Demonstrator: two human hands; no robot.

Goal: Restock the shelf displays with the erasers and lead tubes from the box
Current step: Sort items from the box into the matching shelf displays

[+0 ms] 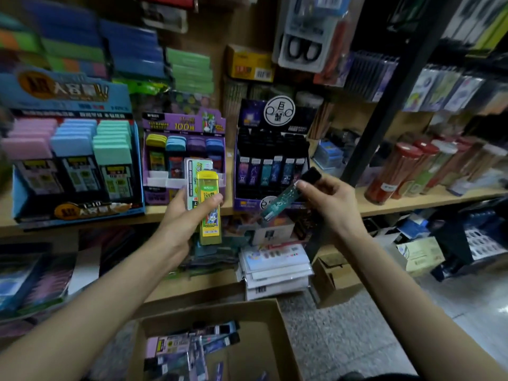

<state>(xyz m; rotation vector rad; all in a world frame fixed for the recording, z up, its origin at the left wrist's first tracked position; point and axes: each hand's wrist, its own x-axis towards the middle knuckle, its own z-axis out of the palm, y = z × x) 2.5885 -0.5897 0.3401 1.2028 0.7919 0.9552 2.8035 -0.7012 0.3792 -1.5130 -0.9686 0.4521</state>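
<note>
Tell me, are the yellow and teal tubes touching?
Apart. The head view shows a gap between the yellow tube in the left hand and the teal tube in the right hand.

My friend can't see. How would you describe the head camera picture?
A person's right hand pinches a teal lead tube in front of a black shelf display, while the left hand holds a yellow pack. An open cardboard box of more tubes sits below.

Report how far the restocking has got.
Looks done: the blue display and black display show filled rows. In hand: the left hand grips a yellow pack with a pale pack behind it; the right hand pinches a teal tube in front of the black display. Left: the box holds many more packs.
</note>
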